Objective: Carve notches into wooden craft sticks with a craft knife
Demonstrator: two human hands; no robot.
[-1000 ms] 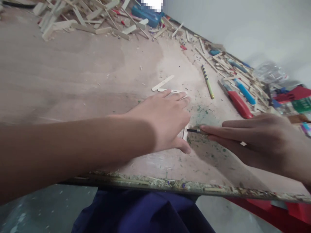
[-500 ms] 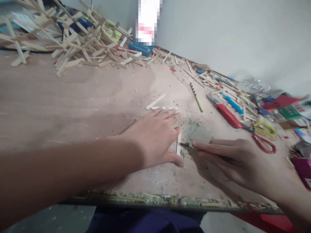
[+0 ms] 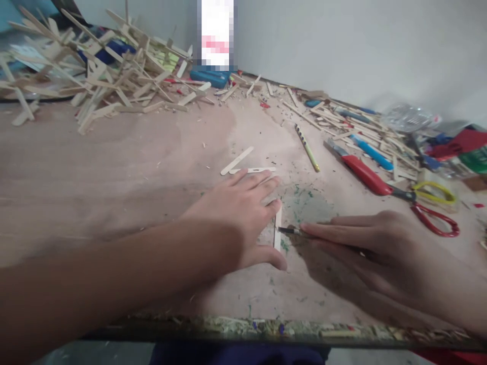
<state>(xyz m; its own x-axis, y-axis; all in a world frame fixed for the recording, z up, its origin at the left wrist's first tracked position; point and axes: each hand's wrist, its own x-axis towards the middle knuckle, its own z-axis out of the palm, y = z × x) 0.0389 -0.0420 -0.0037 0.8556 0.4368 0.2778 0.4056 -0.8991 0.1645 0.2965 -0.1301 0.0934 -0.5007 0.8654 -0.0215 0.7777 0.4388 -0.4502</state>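
Note:
My left hand (image 3: pixel 241 218) lies on the tabletop with its fingers spread. Its little finger and thumb press on the two ends of a popsicle stick (image 3: pixel 278 228), which lies upright in the view. Between finger and thumb of my right hand (image 3: pixel 365 253) is a slim craft knife (image 3: pixel 289 230). The knife's dark tip touches the stick's right side near its middle; most of the handle is hidden by my fingers. Just beyond my left fingertips is another popsicle stick (image 3: pixel 254 170) with a small hole in it. A plain stick (image 3: pixel 236 160) slants beside it.
A green pencil (image 3: pixel 307 148) lies ahead. To the right are a red-bodied tool (image 3: pixel 367 175), looped scissor handles (image 3: pixel 436 223), a blue pen-like tool (image 3: pixel 371 152), and a clear bottle (image 3: pixel 409 117). A tangled stick structure (image 3: pixel 110 76) stands back left, near a blue box (image 3: pixel 210 77).
The view has shifted slightly, so the objects at the right appear farther right. Both hands keep nearly the same places, the knife tip still at the stick.

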